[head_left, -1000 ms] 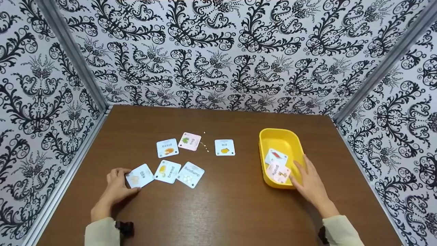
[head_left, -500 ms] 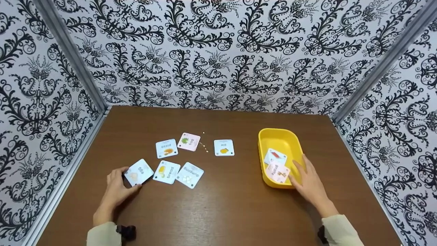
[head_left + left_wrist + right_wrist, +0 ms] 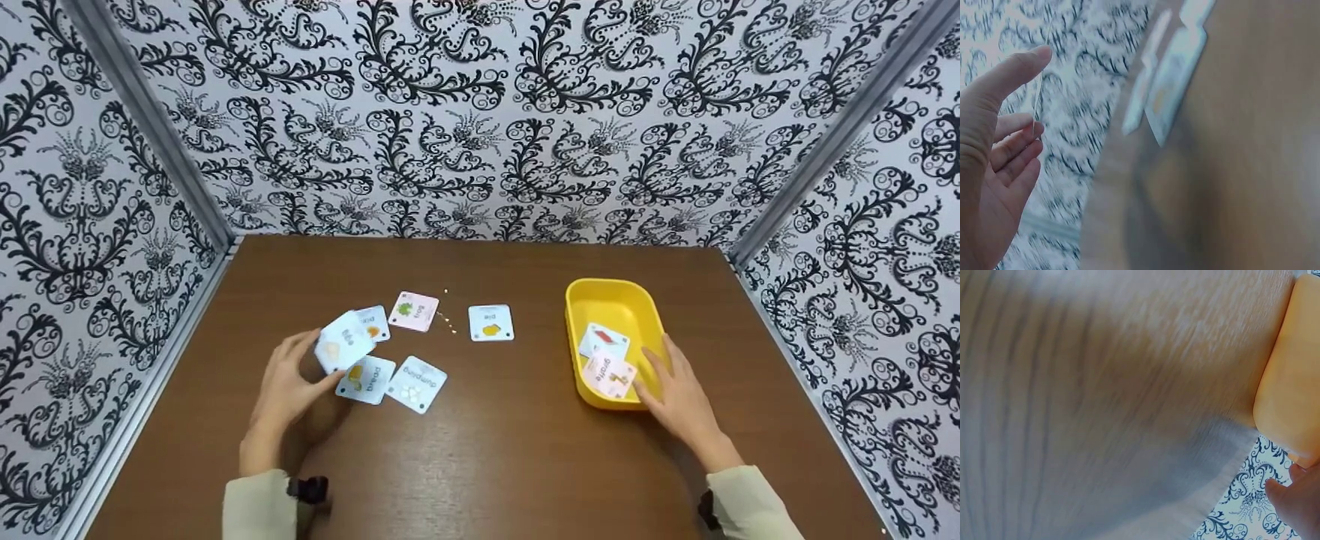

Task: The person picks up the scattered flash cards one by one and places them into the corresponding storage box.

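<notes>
Beige sleeves (image 3: 261,508) forward, a person rests the right hand (image 3: 681,405), fingers extended, at the yellow tray (image 3: 616,300) with the giraffe card (image 3: 609,373) inside — the left hand (image 3: 291,386) pinches the egg card (image 3: 343,343) above the table (image 3: 450,480). Beyond lie the pie card (image 3: 491,322) and frog card (image 3: 413,311) — then patterned wallpaper (image 3: 472,127)
</notes>
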